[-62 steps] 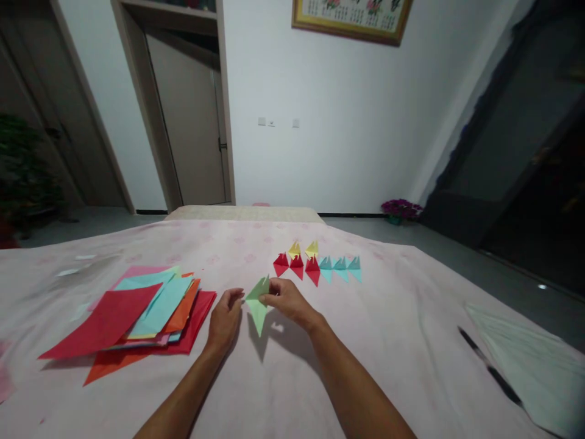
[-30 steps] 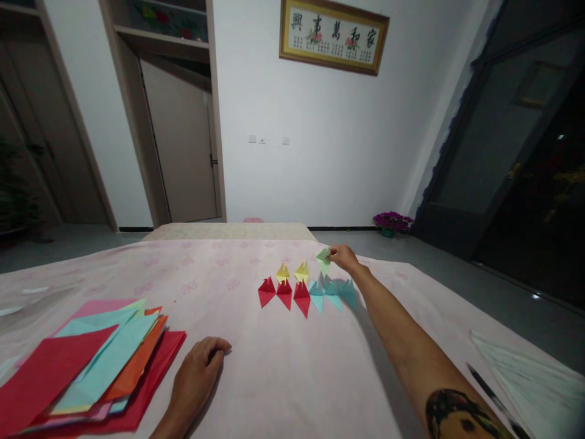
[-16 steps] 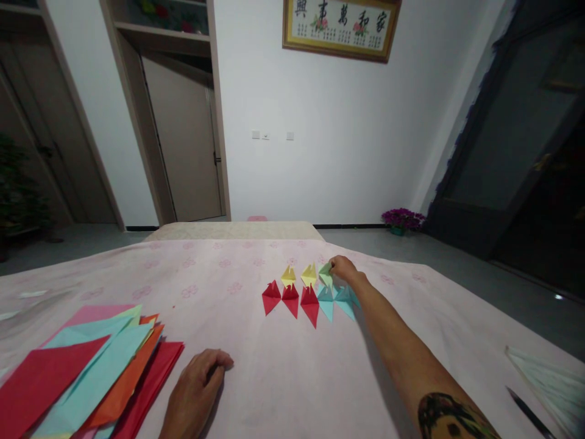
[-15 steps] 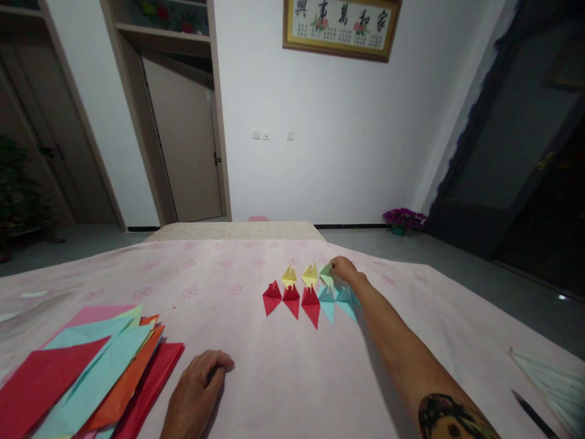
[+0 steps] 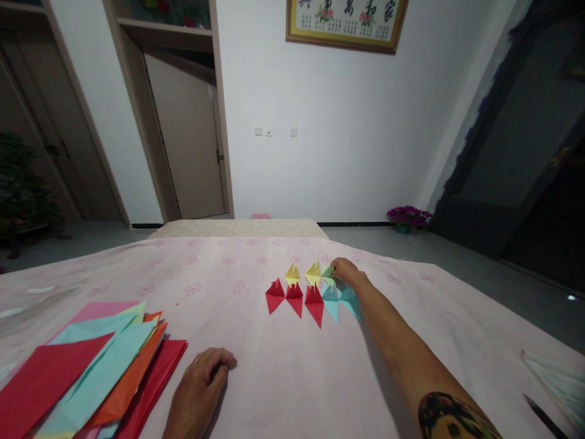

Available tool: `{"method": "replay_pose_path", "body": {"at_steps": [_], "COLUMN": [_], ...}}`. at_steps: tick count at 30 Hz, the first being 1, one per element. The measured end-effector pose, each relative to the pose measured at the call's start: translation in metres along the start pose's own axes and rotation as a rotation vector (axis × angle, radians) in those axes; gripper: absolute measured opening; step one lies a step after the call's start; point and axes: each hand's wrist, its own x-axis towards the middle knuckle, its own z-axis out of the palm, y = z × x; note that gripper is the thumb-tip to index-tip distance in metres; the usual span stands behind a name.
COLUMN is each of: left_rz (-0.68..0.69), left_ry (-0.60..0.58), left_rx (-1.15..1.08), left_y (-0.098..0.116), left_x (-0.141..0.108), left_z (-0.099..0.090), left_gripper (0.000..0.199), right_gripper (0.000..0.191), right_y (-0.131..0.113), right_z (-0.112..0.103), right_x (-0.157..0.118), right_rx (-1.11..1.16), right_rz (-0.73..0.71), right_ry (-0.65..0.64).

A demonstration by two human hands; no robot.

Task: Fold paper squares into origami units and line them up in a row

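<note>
At the lower left of the frame lies a loose stack of coloured paper sheets [image 5: 107, 360], red, blue, orange and pink among them, which look flat and unfolded. Just right of it, the left hand [image 5: 201, 385] rests on the pink flowered cloth [image 5: 274, 384], its fingers loosely bent, a narrow gap to the thumb, nothing visible between them.

Right of the frame's middle are the folded pieces: three red pieces [image 5: 294, 299] in a front row, two yellow pieces [image 5: 314, 274] behind them, then a pale green piece [image 5: 327, 274] at the back row's right end. The right hand [image 5: 346, 271] has its fingers drawn narrow on that green piece's right side; its fingertips are partly hidden. In front of it are two blue pieces [image 5: 331, 300]; whether the forearm covers another cannot be told.

The visible folding looks finished on all eight pieces; the green one seems nearly placed, not yet released. The stacked sheets appear unworked.

At the lower right lie a dark pen [image 5: 543, 414] and a whitish sheet [image 5: 557, 384].
</note>
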Motion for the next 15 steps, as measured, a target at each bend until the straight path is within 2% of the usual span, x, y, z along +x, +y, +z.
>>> {"method": "replay_pose_path", "body": {"at_steps": [9,15], "left_rz": [0.002,0.002], "left_ry": [-0.008,-0.002], "left_rx": [0.011,0.012], "left_y": [-0.001,-0.004], "left_x": [0.000,0.000], "left_z": [0.001,0.002], "left_gripper": [0.021,0.022], "right_gripper": [0.034,0.032], "right_y": [-0.001,-0.007], "right_z": [-0.012,-0.038], "right_x": [-0.001,-0.021], "right_rx": [0.107,0.286], "right_rz": [-0.054,-0.056], "right_ry": [0.080,0.303]}}
